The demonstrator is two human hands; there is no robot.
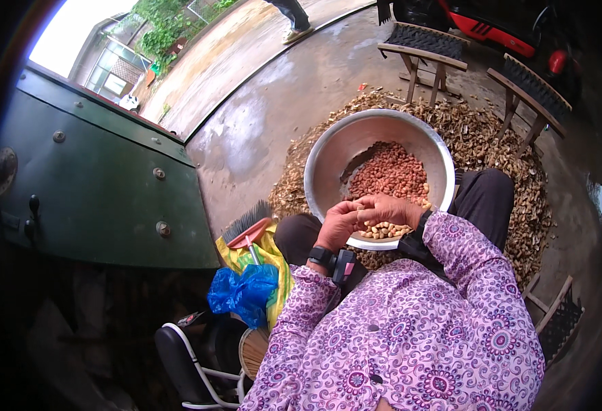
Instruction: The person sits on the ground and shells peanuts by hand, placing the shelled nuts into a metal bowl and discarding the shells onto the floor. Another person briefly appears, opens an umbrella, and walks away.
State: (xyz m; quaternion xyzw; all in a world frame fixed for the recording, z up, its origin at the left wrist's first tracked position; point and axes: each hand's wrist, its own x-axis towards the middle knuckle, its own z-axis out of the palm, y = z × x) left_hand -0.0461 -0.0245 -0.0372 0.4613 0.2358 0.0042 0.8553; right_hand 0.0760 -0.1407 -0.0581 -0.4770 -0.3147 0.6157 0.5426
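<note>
A wide metal basin (323,147) sits between my knees. Reddish shelled peanuts (390,171) fill its far part, and pale peanuts in their shells (385,231) lie at its near side. Over the near part of the basin, my left hand (340,222) and my right hand (391,209) meet at the fingertips. Both are closed in a pinch on a small pale thing that looks like a peanut, mostly hidden by the fingers. Each wrist wears a black band.
Empty peanut shells (520,198) are heaped around the basin. Low folding stools (424,44) stand beyond and to the right. At left are a green metal panel (102,171), a brush (246,226), a yellow bag (284,274) and a blue plastic bag (244,291). Another person's leg (291,15) shows far off.
</note>
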